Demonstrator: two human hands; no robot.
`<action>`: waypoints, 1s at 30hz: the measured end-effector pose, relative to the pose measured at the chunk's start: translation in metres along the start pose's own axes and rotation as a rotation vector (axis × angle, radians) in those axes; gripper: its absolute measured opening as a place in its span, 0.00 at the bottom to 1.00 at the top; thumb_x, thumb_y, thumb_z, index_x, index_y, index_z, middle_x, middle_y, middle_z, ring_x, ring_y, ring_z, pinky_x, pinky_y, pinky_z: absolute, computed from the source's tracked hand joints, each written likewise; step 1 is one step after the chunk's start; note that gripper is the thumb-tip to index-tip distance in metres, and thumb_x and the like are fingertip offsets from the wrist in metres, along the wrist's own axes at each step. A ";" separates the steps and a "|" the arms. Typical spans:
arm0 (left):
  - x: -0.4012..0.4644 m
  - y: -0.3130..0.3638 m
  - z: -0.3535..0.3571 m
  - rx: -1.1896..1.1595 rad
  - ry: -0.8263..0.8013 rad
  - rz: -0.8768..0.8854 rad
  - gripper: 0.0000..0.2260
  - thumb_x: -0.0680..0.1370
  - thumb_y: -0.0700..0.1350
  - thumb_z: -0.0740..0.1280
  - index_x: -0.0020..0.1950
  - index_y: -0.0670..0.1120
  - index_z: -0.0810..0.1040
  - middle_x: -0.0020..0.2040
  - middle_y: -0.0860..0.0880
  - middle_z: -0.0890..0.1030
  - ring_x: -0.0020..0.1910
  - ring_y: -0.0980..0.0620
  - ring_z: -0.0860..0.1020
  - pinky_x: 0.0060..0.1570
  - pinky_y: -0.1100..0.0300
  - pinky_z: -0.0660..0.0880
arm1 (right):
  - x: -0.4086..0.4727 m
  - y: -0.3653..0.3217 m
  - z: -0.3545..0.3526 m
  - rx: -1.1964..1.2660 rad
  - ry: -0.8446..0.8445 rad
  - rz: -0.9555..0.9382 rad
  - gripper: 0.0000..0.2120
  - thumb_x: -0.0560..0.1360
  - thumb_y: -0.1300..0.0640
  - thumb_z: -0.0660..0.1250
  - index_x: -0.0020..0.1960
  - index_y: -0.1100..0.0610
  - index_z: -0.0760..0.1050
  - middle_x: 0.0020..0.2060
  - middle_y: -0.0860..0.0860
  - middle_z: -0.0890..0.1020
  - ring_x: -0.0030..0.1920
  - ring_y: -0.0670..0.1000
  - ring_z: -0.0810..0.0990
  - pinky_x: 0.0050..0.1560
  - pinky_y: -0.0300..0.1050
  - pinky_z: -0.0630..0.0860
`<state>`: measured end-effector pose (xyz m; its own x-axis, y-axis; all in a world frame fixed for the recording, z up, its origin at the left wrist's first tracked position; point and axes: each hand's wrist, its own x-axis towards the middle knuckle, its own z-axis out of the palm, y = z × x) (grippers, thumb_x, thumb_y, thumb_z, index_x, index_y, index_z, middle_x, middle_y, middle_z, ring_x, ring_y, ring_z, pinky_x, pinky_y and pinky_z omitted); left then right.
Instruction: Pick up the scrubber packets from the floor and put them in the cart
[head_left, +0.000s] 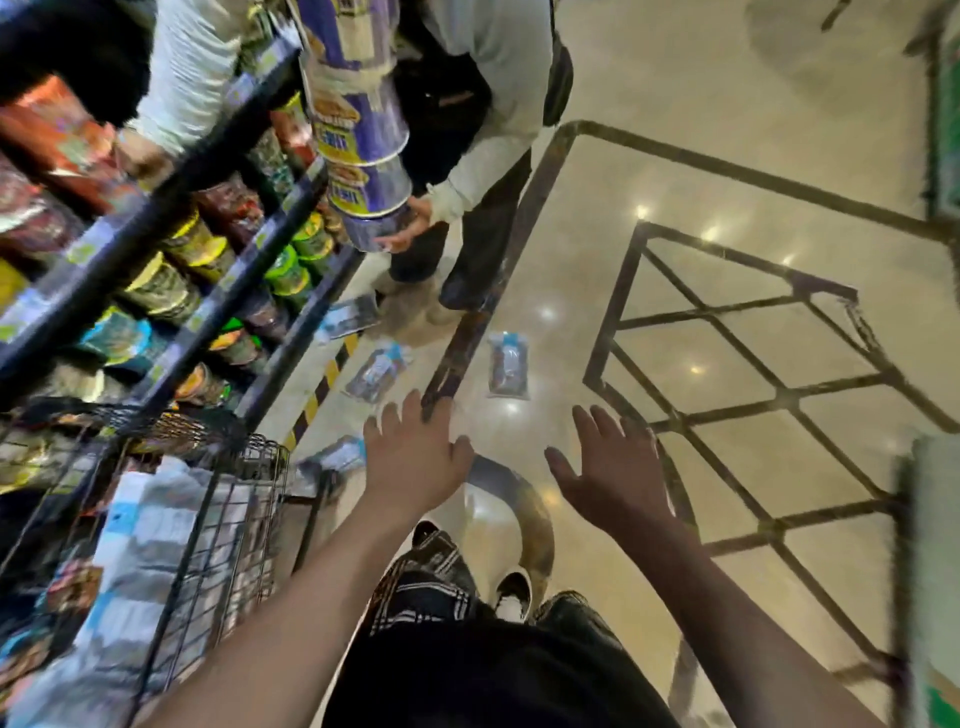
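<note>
- Both hands empty, fingers spread wide: left hand (415, 457) and right hand (613, 467) stretched forward and down over the floor (701, 130), palms turned downward, holding nothing
- Bare forearms reaching out from the lower edge of the view, the left one passing just beside the wire cart (228, 519)
- Wire cart at the lower left, filled with white and light-blue packs (150, 540); exact kind of goods not readable because of blur
- Four scrubber packets lying flat on the floor: one packet (509, 365) right of the metal frame bar, a second packet (376, 370) near the yellow-black floor stripe (327, 376), a third packet (348, 317) further away near the shoes of another person, a fourth packet (337, 454) just beside the cart corner and close under the left hand
- None of the visible floor packets touched by a hand
- Shelves (171, 223) on the left loaded with round cups and tubs with colourful lids
- Another person (493, 78) bent over at the top, carrying a stack of purple round tins (363, 145)
- Empty metal trolley frame (753, 364) with crossed bars standing at the right, floor visible through it
</note>
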<state>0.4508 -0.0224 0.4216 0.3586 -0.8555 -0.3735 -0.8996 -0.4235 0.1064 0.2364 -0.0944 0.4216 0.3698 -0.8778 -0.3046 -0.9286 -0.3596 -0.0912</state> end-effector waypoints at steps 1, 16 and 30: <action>0.005 -0.002 0.004 0.002 -0.026 -0.015 0.28 0.82 0.60 0.55 0.81 0.53 0.60 0.81 0.42 0.59 0.78 0.37 0.60 0.75 0.40 0.56 | 0.005 -0.002 0.001 -0.016 0.007 -0.023 0.35 0.77 0.34 0.58 0.76 0.54 0.68 0.72 0.56 0.75 0.71 0.65 0.74 0.71 0.62 0.67; 0.236 -0.058 0.099 0.108 -0.017 -0.057 0.26 0.81 0.62 0.57 0.75 0.50 0.70 0.72 0.41 0.74 0.67 0.37 0.74 0.65 0.40 0.70 | 0.243 -0.069 0.122 -0.002 -0.090 -0.168 0.32 0.79 0.33 0.54 0.75 0.52 0.67 0.74 0.54 0.73 0.71 0.65 0.73 0.67 0.61 0.73; 0.561 -0.231 0.524 0.022 -0.214 -0.315 0.35 0.80 0.64 0.58 0.83 0.51 0.52 0.81 0.36 0.58 0.77 0.32 0.62 0.73 0.39 0.64 | 0.535 -0.002 0.589 -0.025 -0.311 0.055 0.35 0.74 0.29 0.57 0.74 0.49 0.64 0.72 0.59 0.70 0.68 0.69 0.70 0.66 0.65 0.71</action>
<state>0.7294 -0.2480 -0.2956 0.5600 -0.6022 -0.5690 -0.7597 -0.6472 -0.0629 0.4191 -0.3771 -0.3001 0.2886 -0.7587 -0.5840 -0.9447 -0.3250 -0.0446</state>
